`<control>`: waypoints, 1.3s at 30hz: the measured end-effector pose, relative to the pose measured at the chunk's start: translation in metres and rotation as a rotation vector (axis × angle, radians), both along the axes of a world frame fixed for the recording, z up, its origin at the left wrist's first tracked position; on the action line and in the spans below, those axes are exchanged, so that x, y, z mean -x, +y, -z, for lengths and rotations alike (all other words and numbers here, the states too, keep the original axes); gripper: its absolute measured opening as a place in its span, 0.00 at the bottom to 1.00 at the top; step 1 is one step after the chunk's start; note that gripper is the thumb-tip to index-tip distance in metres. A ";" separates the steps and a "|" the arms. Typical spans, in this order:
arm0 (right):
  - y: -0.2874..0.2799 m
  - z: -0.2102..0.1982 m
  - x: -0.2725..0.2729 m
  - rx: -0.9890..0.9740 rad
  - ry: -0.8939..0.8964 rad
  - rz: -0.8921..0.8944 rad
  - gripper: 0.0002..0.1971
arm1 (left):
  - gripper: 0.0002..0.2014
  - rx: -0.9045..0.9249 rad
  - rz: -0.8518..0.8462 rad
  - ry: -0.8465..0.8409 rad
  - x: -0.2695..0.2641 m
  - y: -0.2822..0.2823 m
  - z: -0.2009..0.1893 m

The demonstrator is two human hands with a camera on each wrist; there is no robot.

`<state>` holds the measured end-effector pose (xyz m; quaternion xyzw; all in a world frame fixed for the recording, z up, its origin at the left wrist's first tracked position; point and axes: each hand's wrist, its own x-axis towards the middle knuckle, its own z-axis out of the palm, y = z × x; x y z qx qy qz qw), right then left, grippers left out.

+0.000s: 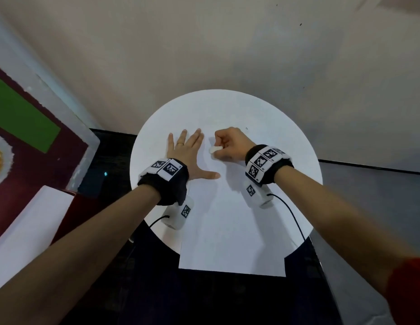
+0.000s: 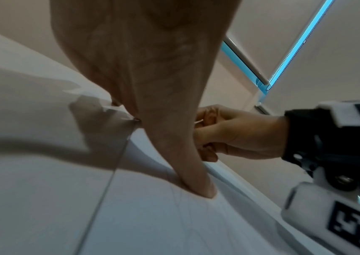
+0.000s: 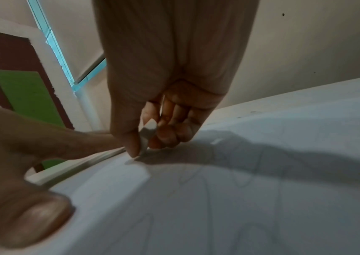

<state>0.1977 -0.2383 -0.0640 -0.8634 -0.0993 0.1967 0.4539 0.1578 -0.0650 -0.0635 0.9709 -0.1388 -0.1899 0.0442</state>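
A white sheet of paper (image 1: 230,231) lies on a round white table (image 1: 286,127), its near edge hanging over the table's front. Faint pencil lines show on the paper (image 3: 218,198). My left hand (image 1: 187,151) lies flat on the sheet with fingers spread and thumb out to the right, a ring on one finger. My right hand (image 1: 227,144) is curled, pinching a small white eraser (image 1: 214,149) against the paper just right of the left hand's fingers. The eraser (image 3: 147,133) sits between thumb and fingers, its tip down on the sheet.
A maroon board (image 1: 28,141) with a green strip and white border leans at the left. A white block (image 1: 23,228) stands beside the table's left edge. Pale walls rise behind the table. Cables (image 1: 288,212) trail from both wrist cameras across the table.
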 end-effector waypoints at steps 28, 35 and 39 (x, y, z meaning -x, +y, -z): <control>-0.012 0.005 0.003 0.001 -0.026 0.131 0.15 | 0.62 0.015 -0.011 -0.008 -0.001 -0.001 0.001; -0.003 0.003 0.011 -0.005 -0.028 0.135 0.17 | 0.64 0.020 -0.014 0.006 -0.001 0.000 0.002; 0.005 0.002 -0.004 0.005 -0.107 0.218 0.17 | 0.64 0.033 -0.012 0.000 -0.001 0.000 0.002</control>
